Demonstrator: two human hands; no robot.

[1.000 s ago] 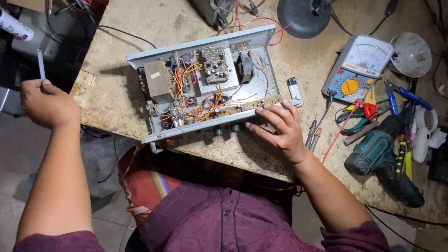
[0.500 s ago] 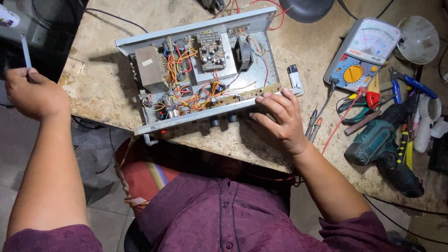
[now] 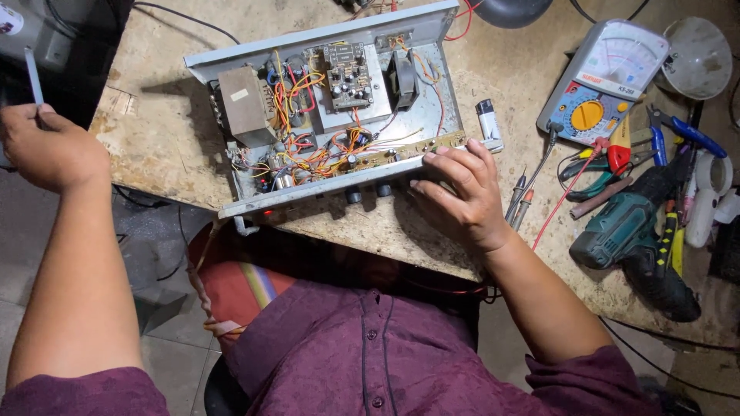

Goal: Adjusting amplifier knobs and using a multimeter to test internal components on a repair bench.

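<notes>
An open grey metal chassis (image 3: pixel 324 46) full of circuit boards, coloured wires and a transformer lies on the worn wooden bench (image 3: pixel 154 146). My right hand (image 3: pixel 459 189) rests on the chassis's front right corner, fingers spread over its edge beside the black knobs (image 3: pixel 364 192). My left hand (image 3: pixel 50 146) is out past the bench's left edge, closed around a thin grey rod (image 3: pixel 32 73) that points upward.
An analog multimeter (image 3: pixel 605 85) with red and black probes (image 3: pixel 520 200) sits right of the chassis. A green cordless drill (image 3: pixel 632 231), pliers, screwdrivers and a white lighter (image 3: pixel 488 119) crowd the right side. A dark lamp base (image 3: pixel 512 9) stands at the back.
The view has shifted, so the chassis sits more to the right. My left hand has stayed out to the left with the rod. The right hand stays on the chassis's front edge.
</notes>
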